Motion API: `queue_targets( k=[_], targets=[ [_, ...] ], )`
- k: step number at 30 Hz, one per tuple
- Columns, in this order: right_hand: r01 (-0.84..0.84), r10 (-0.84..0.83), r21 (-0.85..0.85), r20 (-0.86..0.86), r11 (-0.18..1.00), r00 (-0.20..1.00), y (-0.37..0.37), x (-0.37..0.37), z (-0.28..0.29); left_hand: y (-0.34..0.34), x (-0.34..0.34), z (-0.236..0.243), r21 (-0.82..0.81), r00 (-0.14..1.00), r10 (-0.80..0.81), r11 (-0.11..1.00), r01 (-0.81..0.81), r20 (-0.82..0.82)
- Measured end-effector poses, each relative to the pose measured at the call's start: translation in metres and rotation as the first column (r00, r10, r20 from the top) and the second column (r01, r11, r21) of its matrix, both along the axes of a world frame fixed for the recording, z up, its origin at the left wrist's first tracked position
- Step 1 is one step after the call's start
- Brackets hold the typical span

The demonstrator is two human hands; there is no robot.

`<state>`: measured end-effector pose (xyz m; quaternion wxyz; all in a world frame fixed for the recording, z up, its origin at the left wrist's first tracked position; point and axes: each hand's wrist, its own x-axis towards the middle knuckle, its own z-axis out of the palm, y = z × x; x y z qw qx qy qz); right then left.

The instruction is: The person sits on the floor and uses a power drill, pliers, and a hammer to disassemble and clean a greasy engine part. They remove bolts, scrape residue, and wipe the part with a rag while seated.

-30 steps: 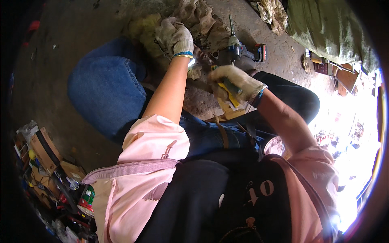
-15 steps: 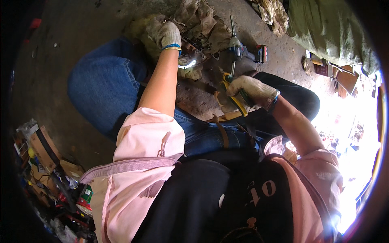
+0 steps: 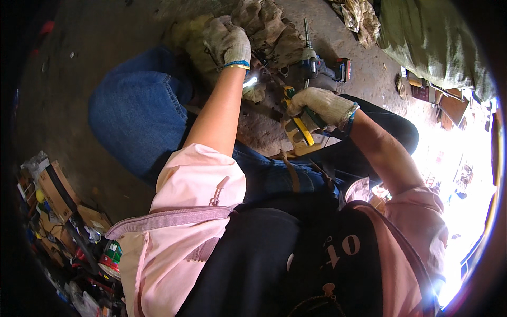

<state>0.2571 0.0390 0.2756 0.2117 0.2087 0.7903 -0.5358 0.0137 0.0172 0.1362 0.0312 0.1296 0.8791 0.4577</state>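
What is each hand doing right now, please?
Left hand: closed on the dirty rags.
Right hand: closed around yellow-handled pliers.

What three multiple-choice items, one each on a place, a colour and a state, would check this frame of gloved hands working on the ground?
1. Where does the dark cordless drill lie?
A. on the concrete ground beyond the hands
B. on the blue-jeaned knee
C. among the cardboard boxes at lower left

2. What colour are the handles of the pliers-like hand tool?
A. red
B. yellow and black
C. white

3. What is the state of the right hand in its pale knit work glove?
A. open and empty
B. resting flat on the knee
C. closed around the tool

Answers:
1 A: the drill rests on the ground just past the right hand, bit pointing away.
2 B: yellow and black grips stick out below the glove.
3 C: the fingers wrap the tool's handles, while the left hand presses on the crumpled tan rags.
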Motion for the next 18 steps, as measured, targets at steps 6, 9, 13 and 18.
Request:
queue_targets(
  k=[6,9,13,18],
  targets=[
    [-0.052,0.063,0.072,-0.159,0.996,0.985,0.000,-0.005,0.002,0.009,-0.001,0.000,-0.008,0.969,0.017,1.000,-0.016,0.246],
    [0.018,-0.010,0.043,-0.181,0.999,0.983,-0.006,-0.008,-0.002,0.005,0.004,-0.008,0.040,0.999,-0.035,0.999,0.034,0.031],
    [0.604,-0.460,-0.556,0.392,0.571,0.797,-0.015,-0.019,-0.006,-0.002,0.008,0.000,0.147,0.989,-0.109,0.981,0.124,-0.103],
    [0.406,-0.283,-0.181,0.473,0.896,0.835,-0.016,-0.034,0.017,-0.006,0.034,0.024,-0.169,0.984,-0.174,0.971,0.167,-0.030]
  ],
)
